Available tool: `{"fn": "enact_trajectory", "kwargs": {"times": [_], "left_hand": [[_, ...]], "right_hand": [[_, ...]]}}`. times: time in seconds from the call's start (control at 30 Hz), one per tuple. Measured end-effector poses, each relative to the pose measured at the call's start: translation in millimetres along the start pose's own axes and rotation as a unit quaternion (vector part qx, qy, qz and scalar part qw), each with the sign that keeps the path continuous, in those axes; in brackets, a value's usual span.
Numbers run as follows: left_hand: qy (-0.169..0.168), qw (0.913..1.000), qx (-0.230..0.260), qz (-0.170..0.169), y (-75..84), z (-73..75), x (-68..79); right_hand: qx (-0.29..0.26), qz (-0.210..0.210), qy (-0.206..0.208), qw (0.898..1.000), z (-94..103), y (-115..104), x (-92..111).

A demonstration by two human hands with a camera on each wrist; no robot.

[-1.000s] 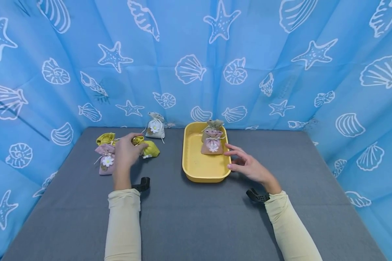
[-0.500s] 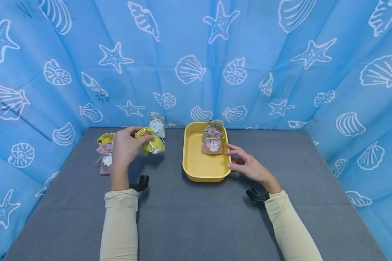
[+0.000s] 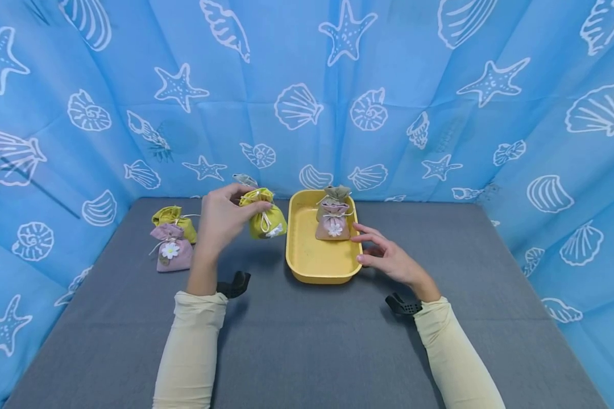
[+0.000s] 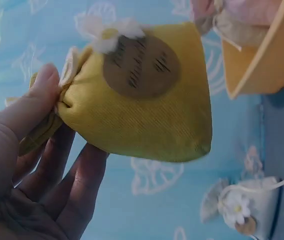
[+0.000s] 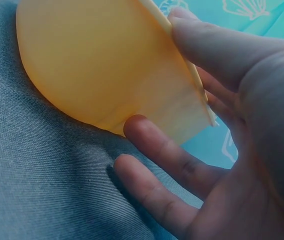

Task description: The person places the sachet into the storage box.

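A yellow tray [image 3: 317, 262] holds a pink bag [image 3: 332, 220] and, partly hidden behind it, an olive bag [image 3: 339, 193]. Just left of the tray, above the tabletop [image 3: 307, 341], fingers of the left hand [image 3: 222, 218] pinch a yellow bag [image 3: 268, 223] by its neck. The right hand [image 3: 391, 260] has its fingers spread at the tray's right wall. The head view mostly hides a pale grey bag [image 4: 257, 210].

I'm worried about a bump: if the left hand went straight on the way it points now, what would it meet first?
Probably the left rim of the yellow tray, which the yellow pouch held by the left hand would reach first; height is unclear, so it might pass above.
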State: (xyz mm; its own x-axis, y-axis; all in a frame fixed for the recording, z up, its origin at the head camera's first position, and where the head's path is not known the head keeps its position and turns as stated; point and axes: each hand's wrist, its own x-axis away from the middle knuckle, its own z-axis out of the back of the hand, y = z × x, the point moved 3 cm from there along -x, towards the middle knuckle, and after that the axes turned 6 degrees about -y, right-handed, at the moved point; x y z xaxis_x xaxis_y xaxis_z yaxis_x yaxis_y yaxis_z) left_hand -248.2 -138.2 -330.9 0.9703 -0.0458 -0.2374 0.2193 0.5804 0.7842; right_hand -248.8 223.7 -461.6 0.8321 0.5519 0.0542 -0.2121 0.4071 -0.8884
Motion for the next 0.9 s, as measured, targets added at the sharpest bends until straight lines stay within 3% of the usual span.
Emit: {"fn": "enact_trajectory", "kwargs": {"times": [0.27, 0.4, 0.67, 0.9], "left_hand": [[-0.04, 0.9938, -0.061, -0.084, 37.5, -30.0, -11.8], [-0.08, 0.9873, -0.082, -0.11, 51.9, -45.3, -15.5], [-0.211, 0.9687, -0.113, -0.066, 61.6, -76.1, -23.3], [-0.278, 0.9457, -0.155, -0.066, 62.5, -106.8, -36.6]], "right_hand": [[-0.005, 0.002, -0.001, 1.0, 1.6, 2.2, 2.0], [-0.004, 0.006, -0.003, 1.0, 1.0, 2.4, 3.0], [-0.008, 0.011, -0.007, 1.0, -0.3, 1.4, -0.4], [-0.005, 0.018, -0.004, 1.0, 1.0, 1.8, 3.1]]}}
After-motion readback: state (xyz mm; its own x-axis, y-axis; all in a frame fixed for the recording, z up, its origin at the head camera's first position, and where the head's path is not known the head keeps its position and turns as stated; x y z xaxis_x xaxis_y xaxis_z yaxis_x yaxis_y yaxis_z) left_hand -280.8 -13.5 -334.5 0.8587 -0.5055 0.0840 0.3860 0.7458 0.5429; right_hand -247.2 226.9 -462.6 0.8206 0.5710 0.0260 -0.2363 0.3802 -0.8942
